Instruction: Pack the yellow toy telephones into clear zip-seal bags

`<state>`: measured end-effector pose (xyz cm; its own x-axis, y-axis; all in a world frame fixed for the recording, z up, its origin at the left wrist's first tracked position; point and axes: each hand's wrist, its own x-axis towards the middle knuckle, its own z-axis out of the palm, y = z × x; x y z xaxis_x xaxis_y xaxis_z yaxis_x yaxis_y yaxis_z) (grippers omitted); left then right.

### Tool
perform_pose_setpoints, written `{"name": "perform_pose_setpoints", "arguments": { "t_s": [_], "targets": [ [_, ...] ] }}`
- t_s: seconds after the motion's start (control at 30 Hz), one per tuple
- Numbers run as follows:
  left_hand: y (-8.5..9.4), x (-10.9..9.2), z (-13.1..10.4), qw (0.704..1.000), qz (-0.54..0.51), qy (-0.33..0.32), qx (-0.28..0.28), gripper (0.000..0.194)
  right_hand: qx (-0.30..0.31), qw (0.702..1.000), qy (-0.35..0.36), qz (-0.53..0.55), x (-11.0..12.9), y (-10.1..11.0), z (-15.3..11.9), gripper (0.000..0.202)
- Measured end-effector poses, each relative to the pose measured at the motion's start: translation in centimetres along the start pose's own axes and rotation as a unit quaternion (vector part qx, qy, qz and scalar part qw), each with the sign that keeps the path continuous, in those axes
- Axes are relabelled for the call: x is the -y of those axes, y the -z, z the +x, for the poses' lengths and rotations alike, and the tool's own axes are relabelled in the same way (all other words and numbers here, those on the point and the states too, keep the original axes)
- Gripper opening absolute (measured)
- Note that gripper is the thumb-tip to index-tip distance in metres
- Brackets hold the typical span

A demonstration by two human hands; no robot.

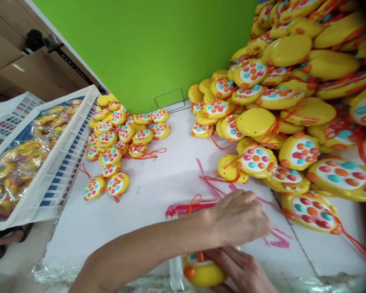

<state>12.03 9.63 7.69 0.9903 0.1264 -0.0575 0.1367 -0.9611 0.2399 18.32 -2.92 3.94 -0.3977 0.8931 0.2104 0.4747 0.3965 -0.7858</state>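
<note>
The right hand (244,270), low at the bottom edge, curled its fingers around a yellow toy (203,272), gripping it just above the table's near edge. The toy was a rounded yellow shell with an orange knob at its left side and orange and teal buttons on a white face, mostly hidden by the arm above. The left hand (239,217) reached across from the lower left, forearm stretched over the toy, knuckles up and fingers bent down onto pink strips (274,238) on the white table (158,183); whether it pinched anything could not be told.

At far left stood a white crate (53,171) of bagged toys, then a small heap of toys (118,138), and at right a tall pile of toys (293,101).
</note>
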Motion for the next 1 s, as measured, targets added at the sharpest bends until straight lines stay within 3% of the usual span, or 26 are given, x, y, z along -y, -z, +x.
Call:
{"name": "perform_pose_setpoints", "arguments": {
  "t_s": [0.1,0.23,0.37,0.47,0.57,0.7,0.8,0.9,1.0],
  "targets": [
    [0.1,1.7,0.6,0.998,-0.011,0.056,0.005,0.018,-0.040,0.998,-0.037,0.028,-0.7,-0.2,-0.2,0.040],
    [1.2,3.4,-1.1,0.982,-0.018,0.167,-0.087,0.015,-0.032,0.991,-0.120,0.056,-1.5,-0.3,-0.9,0.043],
    [2.1,3.2,-4.5,0.946,-0.060,0.268,-0.172,0.017,-0.033,0.990,-0.125,0.062,-1.7,-0.2,-0.9,0.033],
    [1.6,2.4,-7.2,0.918,-0.131,0.311,-0.206,0.018,-0.027,0.990,-0.121,0.065,-1.6,-0.1,-0.6,0.034],
    [0.7,2.0,-9.3,0.889,-0.139,0.362,-0.242,0.017,-0.033,0.992,-0.111,0.059,-1.5,-0.1,-0.5,0.034],
    [0.3,2.7,-11.1,0.851,-0.160,0.447,-0.224,0.018,-0.026,0.992,-0.108,0.056,-1.5,-0.2,-0.5,0.035],
    [0.7,2.9,-11.8,0.857,-0.110,0.450,-0.223,0.018,-0.026,0.992,-0.112,0.061,-1.7,-0.2,-0.5,0.035],
    [1.3,1.8,-12.4,0.850,-0.131,0.456,-0.227,0.015,-0.037,0.990,-0.119,0.060,-1.8,-0.2,-0.6,0.035],
    [1.4,-0.3,-12.6,0.835,-0.238,0.456,-0.197,0.029,-0.037,0.989,-0.124,0.070,-1.9,-0.3,-0.7,0.035]
  ]
}}
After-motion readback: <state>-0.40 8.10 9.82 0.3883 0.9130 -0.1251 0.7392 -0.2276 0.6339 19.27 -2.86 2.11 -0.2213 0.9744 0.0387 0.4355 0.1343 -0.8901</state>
